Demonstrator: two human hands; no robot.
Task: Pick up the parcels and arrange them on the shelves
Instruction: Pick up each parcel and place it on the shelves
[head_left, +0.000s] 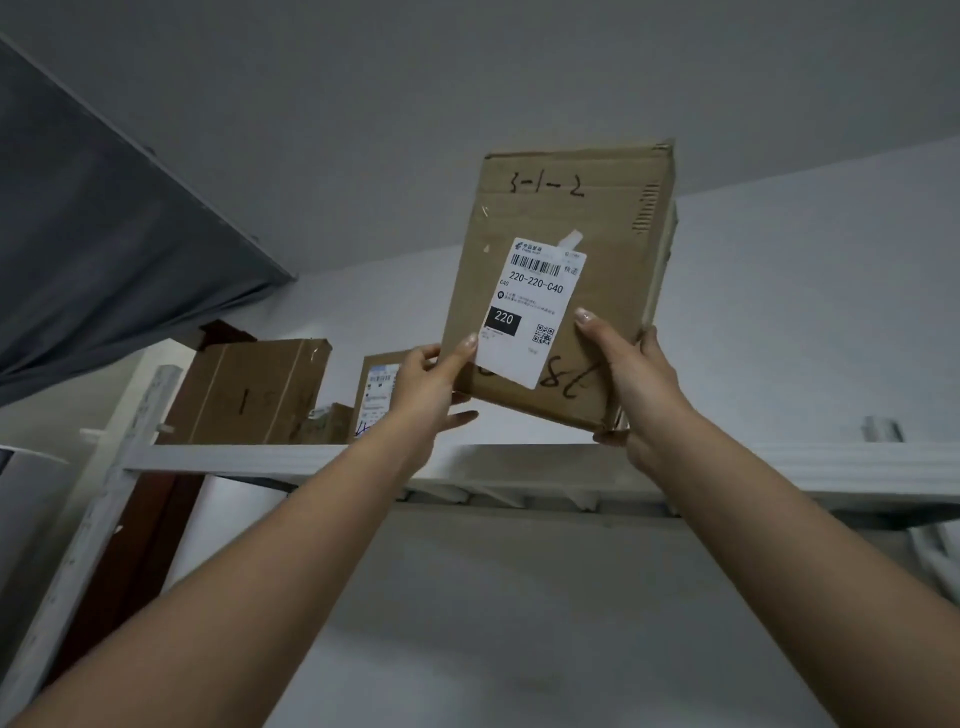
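Two bare arms reach up, holding a flat cardboard parcel (587, 208) tilted in the air above the top shelf (249, 460) — probably to clear its front rail. The left hand (434, 384) pinches the parcel's lower left corner, and the right hand (641, 384) wraps its lower right edge. The card is worn and brown, with handwritten numbers and a white barcode label (535, 312) — other parcels (249, 395) stand on the shelf to the left.

Dim, flat indoor light with a cool grey cast and no glare. Soft overall focus, slightly grainy. Wide-angle lens bends the shelf (519, 460) and stretches the frame's edges.
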